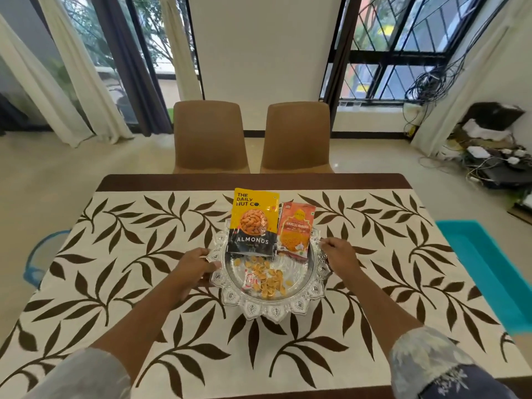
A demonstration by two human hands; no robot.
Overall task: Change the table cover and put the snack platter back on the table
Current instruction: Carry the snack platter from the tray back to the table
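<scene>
One wide-angle view, worn on the person's head, faces forward and tilts down over the brown wooden counter [172, 181]. The silver scalloped metal platter [273, 309] lies near, at centre; two tan plastic chairs [210, 136] [296, 136] stand farther off at 12 o'clock, a turquoise rectangular tub [483, 269] at 3 o'clock.

Under the left grip [193, 266] the fingers vanish beneath the platter [270, 309] rim; whether the right grip [341, 256] pinches that rim is unclear. Beyond both grips, small print on the orange packet [296, 231] blurs. The counter [144, 181] is cut off nearest the wrists.
</scene>
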